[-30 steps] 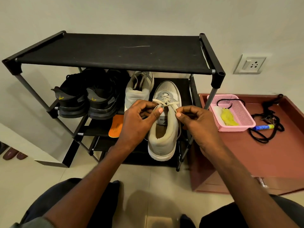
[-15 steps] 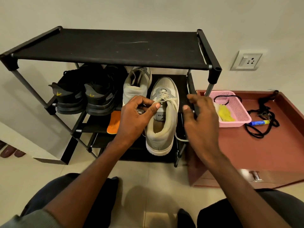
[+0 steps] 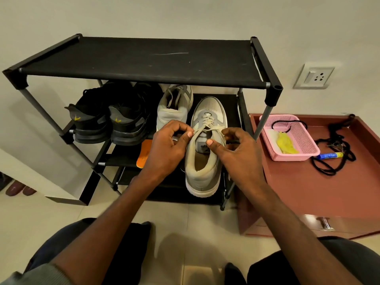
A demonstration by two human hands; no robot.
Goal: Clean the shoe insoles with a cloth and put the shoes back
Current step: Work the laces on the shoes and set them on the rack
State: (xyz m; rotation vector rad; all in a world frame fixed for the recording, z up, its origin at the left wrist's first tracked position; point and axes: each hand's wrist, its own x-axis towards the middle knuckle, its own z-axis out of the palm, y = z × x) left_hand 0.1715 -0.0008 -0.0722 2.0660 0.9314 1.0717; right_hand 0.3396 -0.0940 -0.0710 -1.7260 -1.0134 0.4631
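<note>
1. Left hand (image 3: 166,151) fingers (image 3: 190,134) are pressed together, pinching the left end of the lace (image 3: 207,129). Right hand (image 3: 240,157) thumb and fingers pinch the right end.
2. Directly between both hands, the grey sneaker (image 3: 205,161) stands heel toward the person on the shoe rack (image 3: 156,64) shelf.
3. Handling estimate: the lace is thin, limp and light; grip near the eyelets.
4. The sneaker appears light, with a soft padded collar and stiffer sole; hold at the heel or sidewalls.
5. Left of the left fingers stands its partner sneaker (image 3: 174,108). Below them lies an orange insole (image 3: 144,153).
6. Right of the right fingers, a pink basket (image 3: 304,145) sits on the desk (image 3: 329,192).
</note>
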